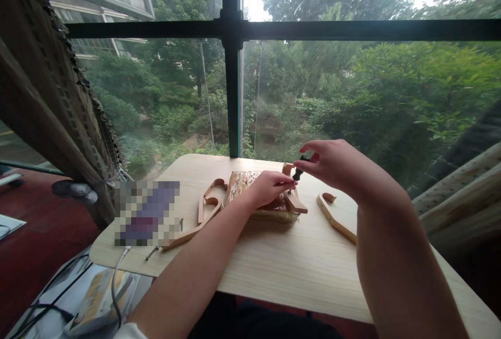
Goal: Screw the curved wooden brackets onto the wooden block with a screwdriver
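Note:
My right hand point(324, 156) grips the black handle of a screwdriver point(298, 171) from above, its shaft pointing down and slightly left. Just under the handle, my left hand point(272, 186) pinches around the shaft; whether a screw is also between the fingertips is hidden. Below the fingertips, a metal tip meets a flat light-wood piece point(296, 203). That piece lies on a block wrapped in shiny clear film point(242, 185), partly covered by my left hand. A curved wooden part point(288, 168) shows behind the screwdriver.
Curved wooden pieces lie left point(195, 232) and right point(332, 219) of the block on the pale table point(274, 266). A metal bolt point(152, 253) sits near the left edge, beside a pixelated area. A white cable point(115, 281) hangs off that edge. Behind the table stands a window.

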Demonstrator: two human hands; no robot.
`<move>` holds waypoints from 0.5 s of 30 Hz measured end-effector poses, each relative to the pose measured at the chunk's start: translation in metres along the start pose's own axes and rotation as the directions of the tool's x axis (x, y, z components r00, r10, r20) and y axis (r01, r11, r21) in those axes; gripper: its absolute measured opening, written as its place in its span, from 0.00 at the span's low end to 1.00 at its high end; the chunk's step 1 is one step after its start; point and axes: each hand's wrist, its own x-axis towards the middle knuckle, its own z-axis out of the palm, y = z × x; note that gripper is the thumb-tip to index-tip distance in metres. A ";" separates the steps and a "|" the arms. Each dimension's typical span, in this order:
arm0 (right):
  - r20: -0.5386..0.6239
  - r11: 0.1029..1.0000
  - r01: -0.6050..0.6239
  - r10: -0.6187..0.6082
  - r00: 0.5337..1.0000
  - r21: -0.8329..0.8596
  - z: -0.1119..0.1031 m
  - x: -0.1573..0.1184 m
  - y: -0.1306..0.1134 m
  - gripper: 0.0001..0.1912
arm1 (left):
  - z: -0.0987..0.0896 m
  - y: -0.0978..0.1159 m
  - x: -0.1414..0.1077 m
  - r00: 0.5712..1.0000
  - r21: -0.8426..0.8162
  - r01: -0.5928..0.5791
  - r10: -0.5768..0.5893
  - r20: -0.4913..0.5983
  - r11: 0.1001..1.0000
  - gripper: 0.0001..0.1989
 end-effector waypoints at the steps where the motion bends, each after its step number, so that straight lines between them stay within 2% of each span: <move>1: 0.004 1.000 0.005 -0.005 1.000 0.006 -0.002 -0.002 0.000 0.14 | 0.000 0.000 0.000 1.000 -0.007 -0.004 0.004 0.004 1.000 0.10; 5: 0.047 0.998 -0.012 0.014 0.999 -0.057 -0.007 -0.006 0.000 0.13 | 0.000 0.004 -0.001 1.000 0.004 0.011 -0.011 0.006 1.000 0.11; 9: 0.059 0.995 -0.045 0.050 0.997 -0.088 -0.004 -0.002 0.000 0.23 | 0.001 0.007 -0.001 0.997 0.021 0.072 -0.071 -0.016 0.997 0.12; 11: 0.067 0.995 -0.063 0.068 0.995 -0.071 -0.001 -0.001 -0.001 0.25 | 0.001 0.007 -0.001 0.998 0.036 0.062 -0.061 -0.017 0.997 0.10; 15: 0.000 1.000 -0.012 0.012 1.000 0.025 0.001 -0.002 -0.001 0.16 | 0.000 0.002 0.000 0.999 0.054 -0.034 0.033 0.017 0.998 0.11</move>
